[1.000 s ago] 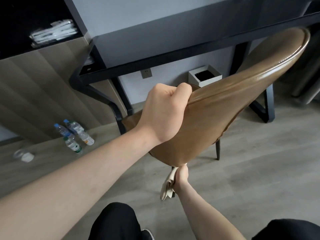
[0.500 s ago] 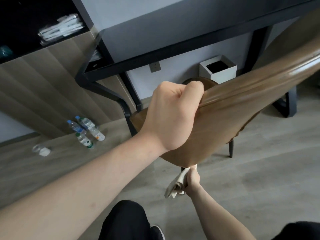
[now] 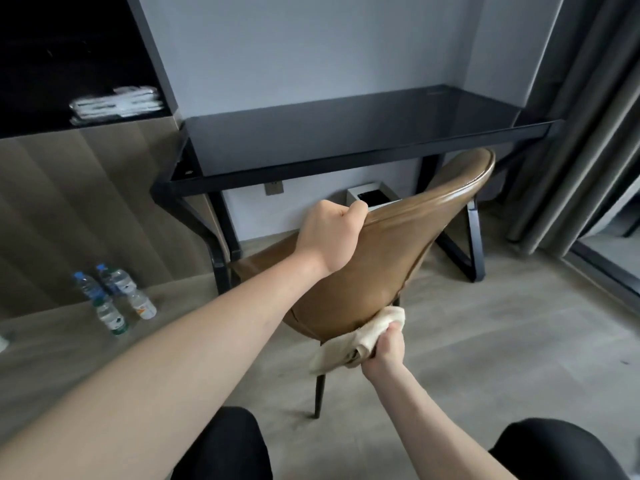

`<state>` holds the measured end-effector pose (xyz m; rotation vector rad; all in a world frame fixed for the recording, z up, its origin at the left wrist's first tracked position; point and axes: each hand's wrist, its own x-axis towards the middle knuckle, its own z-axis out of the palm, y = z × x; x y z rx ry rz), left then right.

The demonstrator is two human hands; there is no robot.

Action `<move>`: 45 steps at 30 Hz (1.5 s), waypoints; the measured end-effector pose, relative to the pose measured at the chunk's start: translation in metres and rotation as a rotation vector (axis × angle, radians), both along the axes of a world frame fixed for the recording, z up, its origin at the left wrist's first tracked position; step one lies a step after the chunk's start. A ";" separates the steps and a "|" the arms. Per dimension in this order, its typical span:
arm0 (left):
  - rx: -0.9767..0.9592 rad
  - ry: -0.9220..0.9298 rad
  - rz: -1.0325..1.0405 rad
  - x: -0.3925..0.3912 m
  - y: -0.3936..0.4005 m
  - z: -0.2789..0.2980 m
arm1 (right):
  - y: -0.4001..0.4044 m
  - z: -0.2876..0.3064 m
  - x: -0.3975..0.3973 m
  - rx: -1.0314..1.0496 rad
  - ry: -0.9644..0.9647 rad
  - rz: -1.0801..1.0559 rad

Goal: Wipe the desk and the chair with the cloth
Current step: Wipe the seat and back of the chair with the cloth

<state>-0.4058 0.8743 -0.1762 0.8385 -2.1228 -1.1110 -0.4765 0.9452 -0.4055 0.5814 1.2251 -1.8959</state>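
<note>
Chair-wiping step, seen from the head camera. Your left hand [image 3: 330,239] is clenched over the top edge of the brown chair [image 3: 377,268], steadying the backrest, which leans toward you in front of the black desk [image 3: 346,140]. Your right hand [image 3: 386,351] grasps the cream cloth [image 3: 349,344], bunched in the fist and pressed against the lower rear of the backrest, close to where the shell meets the dark leg [image 3: 318,396]. A loose tail of cloth hangs free to the left of the fist. The desk top shows nothing lying on it; whether it has been wiped cannot be told from here. The next move probably calls for drawing the cloth along the back shell in overlapping strokes while the left hand holds the chair against the push. It also calls for keeping the hanging tail gathered, so that it does not drag on the floor.
</note>
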 end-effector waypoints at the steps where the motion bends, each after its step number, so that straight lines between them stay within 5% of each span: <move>1: 0.001 -0.005 0.003 0.001 0.002 0.001 | 0.004 0.015 -0.007 0.005 0.035 -0.015; 6: -0.017 0.003 -0.004 0.004 0.004 -0.003 | 0.029 0.102 -0.027 -0.025 0.381 -0.038; 11: -0.059 0.007 -0.007 0.001 -0.003 -0.006 | 0.025 0.114 -0.040 -0.004 0.806 -0.095; 15: -0.077 0.005 -0.005 -0.001 -0.006 -0.009 | 0.001 0.087 -0.084 0.072 0.749 -0.046; 24: -0.075 0.034 -0.067 -0.005 -0.010 -0.015 | -0.036 -0.020 -0.158 0.125 0.198 0.094; 28: -0.068 0.032 -0.069 -0.006 -0.012 -0.012 | -0.040 -0.006 -0.142 0.066 0.077 0.053; 40: -0.030 0.002 -0.088 0.028 -0.015 -0.011 | 0.011 0.138 -0.070 -0.061 0.709 -0.174; 45: -0.017 -0.036 -0.185 0.072 -0.035 -0.005 | 0.022 0.155 -0.022 -0.159 0.986 -0.249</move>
